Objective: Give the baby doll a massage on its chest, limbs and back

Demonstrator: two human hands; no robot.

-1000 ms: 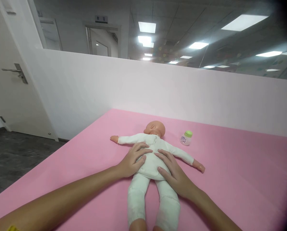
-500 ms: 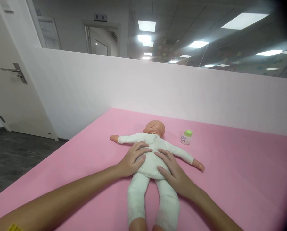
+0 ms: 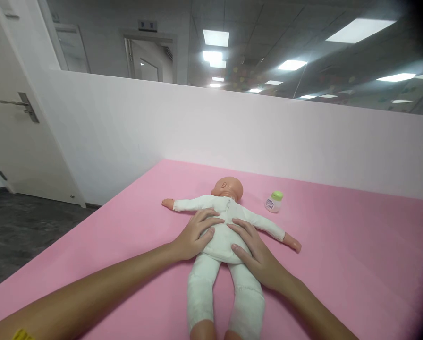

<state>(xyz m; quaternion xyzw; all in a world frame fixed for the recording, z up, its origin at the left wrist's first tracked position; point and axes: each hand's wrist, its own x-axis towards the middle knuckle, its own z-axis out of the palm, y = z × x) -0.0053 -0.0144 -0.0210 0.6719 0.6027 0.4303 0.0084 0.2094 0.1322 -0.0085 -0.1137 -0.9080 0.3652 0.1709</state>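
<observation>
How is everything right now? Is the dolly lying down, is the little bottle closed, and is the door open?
doll: lying flat on the pink mat, arms spread, head turned sideways.
left hand: open, resting flat on the doll's belly.
right hand: open, resting flat on the doll's belly.
small bottle: upright, green cap on, beside the doll's head, not touching it.
pink mat: flat.
white door: hard to tell if shut.

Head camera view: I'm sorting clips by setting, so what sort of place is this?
Probably an indoor training or practice room in an office-like building. Both hands, left hand and right hand, rest on a baby doll lying on a pink padded surface, with a small bottle nearby, beside a low white partition under ceiling light panels.
</observation>
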